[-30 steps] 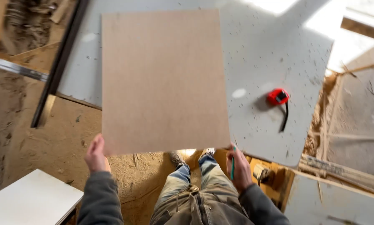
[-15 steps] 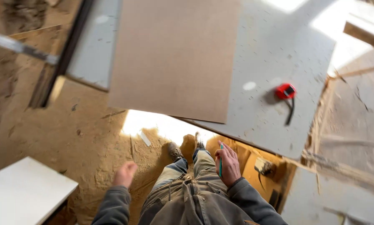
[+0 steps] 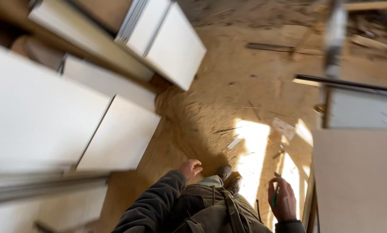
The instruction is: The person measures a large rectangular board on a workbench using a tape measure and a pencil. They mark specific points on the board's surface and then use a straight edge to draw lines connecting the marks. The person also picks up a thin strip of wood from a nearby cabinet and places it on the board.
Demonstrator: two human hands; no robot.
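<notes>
Green pencil (image 3: 274, 195) in the right hand (image 3: 283, 202), fingers closed round it, at 5 o'clock beside the brown board's (image 3: 357, 181) near edge. Left hand (image 3: 190, 168) empty, fingers loosely curled — touching nothing. Board lies flat, unheld; no marks visible on it. White panels (image 3: 115, 138) stacked at 9 o'clock. No containers in view — only the sawdust floor (image 3: 228, 95).

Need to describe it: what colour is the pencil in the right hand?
Green pencil, seen in the head view.
</notes>
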